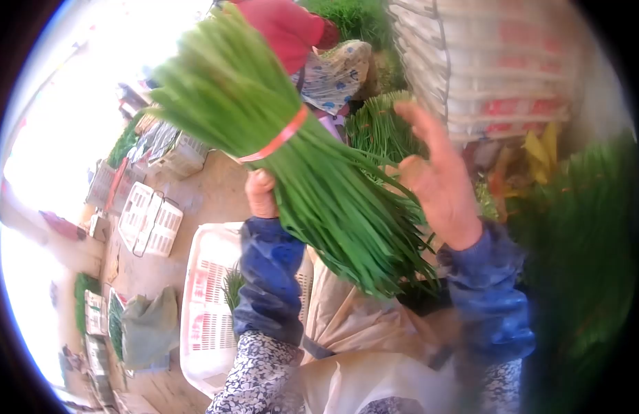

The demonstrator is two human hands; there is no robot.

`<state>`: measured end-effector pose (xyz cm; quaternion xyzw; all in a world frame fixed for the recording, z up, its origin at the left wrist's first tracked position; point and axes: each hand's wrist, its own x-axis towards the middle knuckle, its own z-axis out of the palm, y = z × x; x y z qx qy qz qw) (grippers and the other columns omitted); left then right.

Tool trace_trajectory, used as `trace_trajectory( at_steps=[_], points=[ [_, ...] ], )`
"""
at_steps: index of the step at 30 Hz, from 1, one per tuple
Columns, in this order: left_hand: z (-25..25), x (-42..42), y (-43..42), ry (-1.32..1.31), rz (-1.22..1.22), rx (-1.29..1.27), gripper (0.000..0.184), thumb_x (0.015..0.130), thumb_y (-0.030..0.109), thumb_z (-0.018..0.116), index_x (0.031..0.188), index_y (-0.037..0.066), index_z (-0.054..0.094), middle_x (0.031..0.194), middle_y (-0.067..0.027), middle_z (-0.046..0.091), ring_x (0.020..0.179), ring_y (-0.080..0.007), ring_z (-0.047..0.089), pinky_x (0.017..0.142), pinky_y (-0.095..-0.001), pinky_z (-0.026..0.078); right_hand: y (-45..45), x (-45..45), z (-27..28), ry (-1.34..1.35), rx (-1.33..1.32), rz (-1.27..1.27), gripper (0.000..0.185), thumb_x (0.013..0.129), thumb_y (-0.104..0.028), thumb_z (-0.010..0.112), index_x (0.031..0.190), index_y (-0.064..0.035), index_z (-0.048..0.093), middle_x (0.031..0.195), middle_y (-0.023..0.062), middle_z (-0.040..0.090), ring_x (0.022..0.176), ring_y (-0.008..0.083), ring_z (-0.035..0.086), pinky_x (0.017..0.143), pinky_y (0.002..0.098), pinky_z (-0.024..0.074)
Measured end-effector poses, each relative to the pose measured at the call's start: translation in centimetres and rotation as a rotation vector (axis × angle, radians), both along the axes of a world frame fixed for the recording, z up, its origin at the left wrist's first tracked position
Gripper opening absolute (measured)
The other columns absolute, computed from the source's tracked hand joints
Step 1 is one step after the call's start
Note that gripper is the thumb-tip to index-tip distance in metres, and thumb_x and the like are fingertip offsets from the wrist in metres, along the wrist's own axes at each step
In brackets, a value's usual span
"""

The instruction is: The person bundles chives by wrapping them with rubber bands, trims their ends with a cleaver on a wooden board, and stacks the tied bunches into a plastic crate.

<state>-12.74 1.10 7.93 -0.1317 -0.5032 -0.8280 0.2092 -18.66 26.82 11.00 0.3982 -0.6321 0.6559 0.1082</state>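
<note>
A thick bundle of green chives (347, 207) is held up tilted in front of me, its leaf ends toward the lower right. An orange-pink band (278, 138) goes round it. My left hand (262, 194) grips the bundle just below the band; most of its fingers are hidden behind the leaves. To the right of the bundle, my right hand (440, 183) is raised and open, fingers apart, with nothing in it. A few leaf tips pass close to its palm. Blue sleeves cover both my forearms.
A white plastic basket (212, 303) with some greens stands at my left. Another white crate (150, 221) lies farther off. A person in a red top (285, 27) works ahead. Stacked white crates (498, 76) rise at upper right, above more chives (581, 262).
</note>
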Motion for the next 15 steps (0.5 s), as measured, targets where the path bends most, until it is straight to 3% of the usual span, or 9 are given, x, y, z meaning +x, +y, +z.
trace_trajectory(
  at_steps=[1,3,4,6,7,9,11,13,15],
  points=[
    [-0.5,-0.2,1.4,0.001,0.04,0.025,0.077,0.077,0.048,0.067,0.133,-0.001,0.049,0.126,-0.0169,0.059,0.109,-0.0324,0.063,0.091,-0.0451,0.055,0.3,0.0,-0.4,0.015,0.008,0.016,0.084,0.089,-0.049,0.064,0.142,0.0086,0.034,0.144,0.0263,0.039,0.137,0.0339,0.037,0.113,0.0396,0.0273],
    [-1.6,-0.1,2.8,-0.004,0.119,0.07,0.077,0.078,0.049,0.066,0.135,0.0,0.048,0.126,-0.0172,0.059,0.11,-0.0335,0.062,0.09,-0.0457,0.055,0.5,-0.2,-1.7,-0.261,0.01,-0.015,0.084,0.087,-0.043,0.068,0.143,0.008,0.033,0.144,0.0255,0.04,0.137,0.0331,0.037,0.113,0.0393,0.0277],
    [-2.3,0.0,3.1,-0.038,0.044,0.133,0.083,0.073,0.042,0.074,0.136,-0.002,0.043,0.127,-0.019,0.057,0.107,-0.0319,0.063,0.09,-0.0451,0.057,0.6,-0.2,-2.5,-0.349,0.009,-0.021,0.084,0.086,-0.041,0.07,0.143,0.0077,0.032,0.143,0.0253,0.04,0.137,0.0328,0.037,0.113,0.0392,0.0279],
    [-2.7,0.5,4.1,-0.071,-0.039,0.187,0.091,0.068,0.036,0.083,0.136,-0.004,0.04,0.129,-0.0193,0.056,0.104,-0.0289,0.065,0.088,-0.0432,0.058,0.0,0.7,-3.8,-0.101,0.136,0.059,0.091,0.081,-0.035,0.076,0.145,0.0067,0.028,0.143,0.0243,0.041,0.136,0.0317,0.038,0.112,0.0394,0.0293],
    [-2.3,1.0,5.3,-0.069,-0.041,0.185,0.09,0.068,0.036,0.083,0.136,-0.003,0.04,0.128,-0.0178,0.057,0.103,-0.0277,0.064,0.088,-0.0418,0.057,0.0,1.2,-3.7,-0.019,0.352,0.069,0.098,0.076,-0.034,0.08,0.146,0.0057,0.025,0.143,0.0234,0.041,0.135,0.0315,0.04,0.112,0.0398,0.0311],
    [-5.7,0.3,3.8,-0.168,-0.056,0.061,0.091,0.066,0.033,0.086,0.137,-0.001,0.04,0.13,-0.0158,0.055,0.11,-0.0251,0.061,0.093,-0.0387,0.052,-2.5,2.1,-8.5,-0.243,0.2,0.291,0.103,0.071,-0.031,0.085,0.147,0.0047,0.025,0.142,0.0209,0.043,0.132,0.0281,0.043,0.111,0.0392,0.0329],
    [-5.4,1.4,5.3,-0.175,-0.068,0.069,0.1,0.064,0.031,0.087,0.143,-0.001,0.035,0.137,-0.0152,0.05,0.122,-0.0238,0.053,0.103,-0.0367,0.043,-2.2,3.5,-8.5,-0.52,0.127,0.35,0.107,0.067,-0.028,0.088,0.148,0.0046,0.025,0.141,0.0167,0.045,0.129,0.0238,0.045,0.11,0.0375,0.0342],
    [-6.3,2.5,4.4,-0.118,0.028,-0.203,0.101,0.065,0.043,0.086,0.141,-0.003,0.038,0.137,-0.0124,0.05,0.123,-0.0185,0.051,0.103,-0.0318,0.043,-1.3,5.0,-10.3,-0.586,0.122,0.34,0.107,0.066,-0.025,0.089,0.148,0.0044,0.026,0.14,0.0151,0.047,0.127,0.0221,0.046,0.109,0.0368,0.0353],
    [-7.9,1.8,1.9,0.009,0.006,-0.207,0.094,0.072,0.036,0.084,0.143,-0.002,0.035,0.138,-0.0101,0.049,0.126,-0.0181,0.047,0.107,-0.0311,0.037,-1.1,5.3,-10.9,-0.657,0.117,0.317,0.106,0.066,-0.023,0.089,0.148,0.0042,0.026,0.138,0.0134,0.048,0.126,0.0204,0.047,0.108,0.0362,0.0364]
  ],
)
